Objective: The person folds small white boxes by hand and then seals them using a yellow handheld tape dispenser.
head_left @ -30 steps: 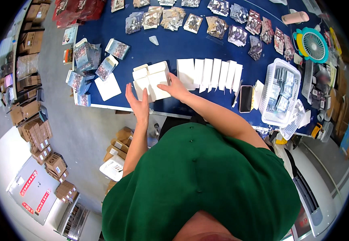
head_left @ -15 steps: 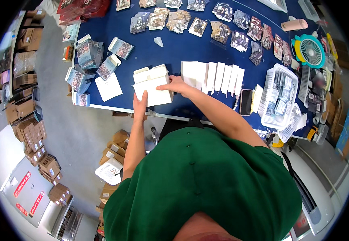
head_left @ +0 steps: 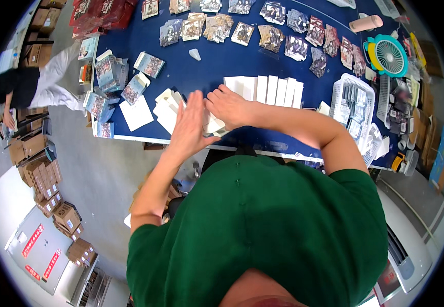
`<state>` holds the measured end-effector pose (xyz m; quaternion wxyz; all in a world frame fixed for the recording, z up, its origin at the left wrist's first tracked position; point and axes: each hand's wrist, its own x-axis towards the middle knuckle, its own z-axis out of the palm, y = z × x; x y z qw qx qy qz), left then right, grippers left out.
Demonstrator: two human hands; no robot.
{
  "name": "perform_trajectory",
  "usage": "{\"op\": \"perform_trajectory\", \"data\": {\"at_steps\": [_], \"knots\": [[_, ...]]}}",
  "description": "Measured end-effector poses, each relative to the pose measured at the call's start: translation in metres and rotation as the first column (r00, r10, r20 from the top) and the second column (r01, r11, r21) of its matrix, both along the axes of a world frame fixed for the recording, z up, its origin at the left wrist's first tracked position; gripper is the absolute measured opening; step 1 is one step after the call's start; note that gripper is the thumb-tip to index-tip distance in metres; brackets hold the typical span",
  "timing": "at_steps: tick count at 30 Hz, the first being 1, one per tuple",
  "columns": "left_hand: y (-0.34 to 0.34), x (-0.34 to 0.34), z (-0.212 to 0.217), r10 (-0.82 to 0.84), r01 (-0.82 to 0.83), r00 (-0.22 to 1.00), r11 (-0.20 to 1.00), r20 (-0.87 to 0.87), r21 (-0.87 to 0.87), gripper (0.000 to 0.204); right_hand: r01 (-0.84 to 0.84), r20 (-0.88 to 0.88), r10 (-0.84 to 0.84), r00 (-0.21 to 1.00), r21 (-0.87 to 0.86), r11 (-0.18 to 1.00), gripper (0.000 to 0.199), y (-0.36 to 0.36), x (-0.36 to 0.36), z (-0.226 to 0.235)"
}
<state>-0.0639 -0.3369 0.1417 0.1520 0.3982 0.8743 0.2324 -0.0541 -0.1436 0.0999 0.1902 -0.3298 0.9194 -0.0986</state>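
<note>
Between my hands, at the front edge of the blue table, is a small white carton, mostly covered by them. My left hand leans against its left side with fingers stretched out. Bent fingers of my right hand close over its far right part; their tips are partly hidden. Beside my left hand lie white cartons with flaps, overlapping each other. A row of upright white cartons stands just beyond my right forearm. Left of the loose cartons is a flat white sheet.
Blue printed boxes crowd the table's left end. Stacks of picture cards line the far side. At right are a white basket of small packs, a teal fan and a pink bottle. Another person is at the left shelves.
My left hand has risen from the table edge and flattened; my right has moved slightly right and curled. The white cartons have shifted and separated. Another person has come into view at left.
</note>
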Motion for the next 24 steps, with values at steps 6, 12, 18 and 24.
{"op": "perform_trajectory", "data": {"at_steps": [6,12,18,24], "knots": [[0.0,0.034,-0.034,-0.008,-0.039,0.762,0.998,0.647,0.057,0.135,0.062,0.372,0.006,0.928,-0.171,0.983,0.078,0.009,0.035,0.025],[0.003,0.056,-0.027,0.014,-0.001,0.802,1.0,0.597,-0.023,0.128,0.089,0.372,-0.018,0.928,-0.175,0.981,0.087,0.014,0.064,0.019],[0.007,0.052,-0.025,0.073,-0.081,0.966,0.996,0.248,0.022,0.115,0.319,0.366,-0.26,0.893,-0.109,0.942,0.085,0.027,0.071,0.012],[-0.003,0.004,-0.08,0.242,-0.686,0.504,0.696,0.829,0.213,0.058,0.542,0.577,-0.39,0.718,-0.111,0.833,0.09,0.078,0.07,0.018]]}}
